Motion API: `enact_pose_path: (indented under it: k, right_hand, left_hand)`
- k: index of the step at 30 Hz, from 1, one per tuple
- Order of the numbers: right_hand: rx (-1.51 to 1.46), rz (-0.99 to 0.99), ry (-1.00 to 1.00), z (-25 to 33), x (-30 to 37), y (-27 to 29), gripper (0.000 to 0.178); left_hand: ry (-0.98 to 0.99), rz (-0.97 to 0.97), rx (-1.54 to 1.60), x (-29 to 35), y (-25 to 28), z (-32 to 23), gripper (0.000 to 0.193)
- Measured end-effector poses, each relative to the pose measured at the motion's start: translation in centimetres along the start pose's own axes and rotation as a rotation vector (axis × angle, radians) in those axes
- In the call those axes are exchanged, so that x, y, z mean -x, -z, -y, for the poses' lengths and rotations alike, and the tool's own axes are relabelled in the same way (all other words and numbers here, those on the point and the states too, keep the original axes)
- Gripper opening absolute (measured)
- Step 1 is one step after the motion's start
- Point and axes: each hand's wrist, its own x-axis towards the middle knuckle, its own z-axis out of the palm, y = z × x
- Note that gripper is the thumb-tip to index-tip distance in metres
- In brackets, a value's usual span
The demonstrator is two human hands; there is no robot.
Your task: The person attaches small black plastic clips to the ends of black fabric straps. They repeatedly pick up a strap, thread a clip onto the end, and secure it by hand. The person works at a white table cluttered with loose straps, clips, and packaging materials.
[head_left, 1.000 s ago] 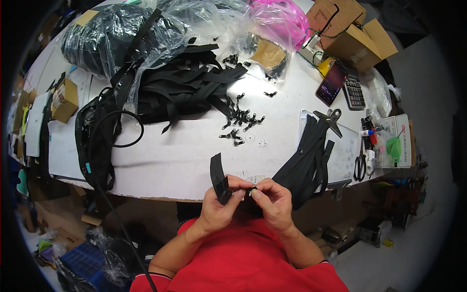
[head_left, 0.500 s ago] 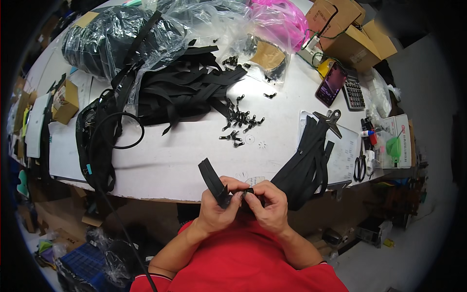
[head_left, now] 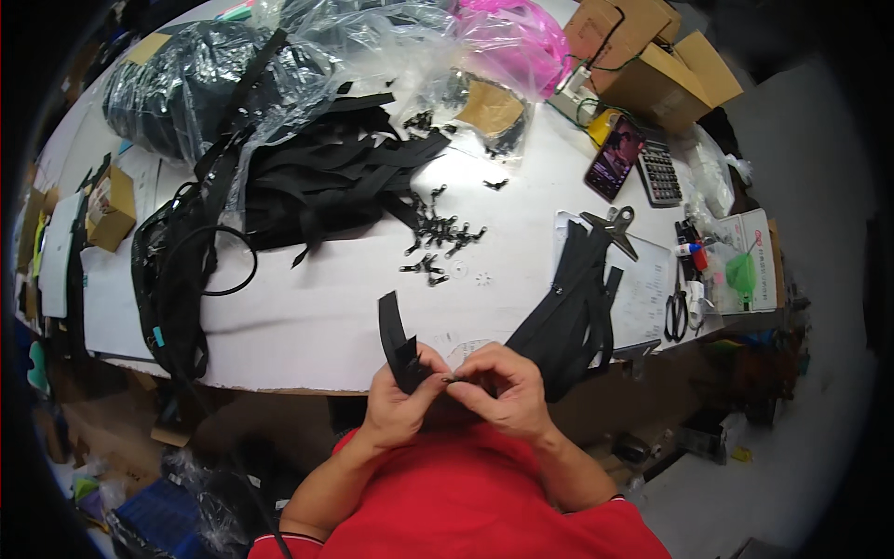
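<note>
My left hand point(head_left: 399, 405) grips a short black zipper strip point(head_left: 395, 337) that stands up from its fingers, just in front of the white table's near edge point(head_left: 307, 373). My right hand point(head_left: 503, 391) pinches a small dark slider point(head_left: 451, 379) against the strip's lower end, fingertips touching the left hand. A bundle of finished black zipper strips point(head_left: 573, 307) hangs over the table edge right of my hands. Loose black sliders point(head_left: 442, 240) lie scattered on the table beyond. A big pile of black strips point(head_left: 326, 172) lies further back.
Clear plastic bags point(head_left: 214, 74) and a pink bag point(head_left: 507, 37) sit at the back. Cardboard boxes point(head_left: 652, 65), a phone point(head_left: 613, 168), a calculator point(head_left: 659, 172), a clipboard point(head_left: 643, 279) and scissors point(head_left: 675, 312) lie on the right. Black cords point(head_left: 182, 270) lie on the left.
The black strip has tilted and shifted slightly in my left hand while my right fingers keep working at its lower end; both hands stay at the table's near edge.
</note>
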Motion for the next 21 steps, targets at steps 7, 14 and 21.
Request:
enact_pose_path:
  k: [7, 14, 21]
  right_hand:
    - [0.336, -0.035, -0.172, 2.1, 1.0, 1.8, 0.018]
    - [1.066, -0.351, 0.161, 3.4, -3.5, 8.4, 0.029]
    - [0.207, 0.232, 0.061, 1.6, -2.7, 1.7, 0.022]
  left_hand:
    - [0.350, -0.013, 0.547, -0.7, 0.4, -0.3, 0.032]
    - [0.471, 0.083, 0.484, -0.7, -0.6, -2.4, 0.033]
    - [0.266, 0.123, 0.186, 0.7, 1.0, 1.2, 0.016]
